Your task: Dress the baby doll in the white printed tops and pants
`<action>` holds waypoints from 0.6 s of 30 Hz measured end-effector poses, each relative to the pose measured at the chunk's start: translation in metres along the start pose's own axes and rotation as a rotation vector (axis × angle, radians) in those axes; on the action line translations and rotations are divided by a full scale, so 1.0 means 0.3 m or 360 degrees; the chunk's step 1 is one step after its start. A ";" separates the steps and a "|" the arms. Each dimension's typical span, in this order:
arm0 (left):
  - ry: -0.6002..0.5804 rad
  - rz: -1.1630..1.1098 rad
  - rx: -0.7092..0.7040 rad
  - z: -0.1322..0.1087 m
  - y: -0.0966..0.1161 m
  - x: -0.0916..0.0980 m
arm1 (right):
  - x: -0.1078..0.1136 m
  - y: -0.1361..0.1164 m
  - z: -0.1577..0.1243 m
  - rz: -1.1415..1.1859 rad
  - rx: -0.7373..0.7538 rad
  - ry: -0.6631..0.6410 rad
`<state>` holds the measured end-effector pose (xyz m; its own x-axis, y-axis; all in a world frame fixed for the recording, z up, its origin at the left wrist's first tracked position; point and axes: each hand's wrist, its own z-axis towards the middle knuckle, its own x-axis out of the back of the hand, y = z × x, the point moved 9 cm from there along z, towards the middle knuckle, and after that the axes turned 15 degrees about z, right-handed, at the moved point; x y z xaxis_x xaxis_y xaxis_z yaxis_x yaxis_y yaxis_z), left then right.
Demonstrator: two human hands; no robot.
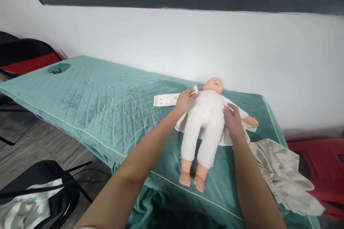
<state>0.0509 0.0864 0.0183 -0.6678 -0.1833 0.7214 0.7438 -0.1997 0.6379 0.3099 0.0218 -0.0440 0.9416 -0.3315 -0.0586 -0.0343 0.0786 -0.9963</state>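
Note:
A baby doll [208, 105] with a white cloth body lies on its back on a green quilted bed, its bare feet toward me. Spread beneath it is a pale baby shirt [166, 100], one printed sleeve stretched flat to the left. The doll's arm on the right side is in a white sleeve, with its hand showing at the cuff. My left hand [186, 101] pinches the shirt's edge beside the doll's shoulder. Against the doll's right-hand side, my right hand [233, 120] has its fingers curled near the sleeved arm; what they grip is hidden.
The green bed [107, 103] runs along a white wall, with a face hole at its far left. A crumpled pale cloth [282, 171] hangs over the right end near a red chair [319, 168]. At lower left, a black chair [45, 171] bears a printed cloth [29, 207].

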 end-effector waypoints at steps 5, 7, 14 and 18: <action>-0.0021 0.0219 -0.0255 -0.004 0.137 0.000 | -0.068 -0.007 -0.015 0.0040 -0.0008 -0.0213; -0.0010 0.0305 -0.0363 -0.030 0.185 0.013 | -0.105 -0.010 -0.022 -0.0031 -0.0012 -0.0352; -0.0258 0.0778 -0.0350 -0.158 0.250 -0.006 | -0.172 0.010 -0.034 -0.0319 0.0109 -0.0629; -0.0429 0.0970 -0.0509 -0.280 0.313 -0.016 | -0.175 0.039 -0.023 -0.0380 0.0124 -0.0660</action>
<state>0.1217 -0.0124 0.0522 -0.0782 -0.1168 0.9901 0.9091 -0.4160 0.0227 0.2577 0.0335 -0.0532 0.9748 0.0524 0.2168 0.2093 0.1215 -0.9703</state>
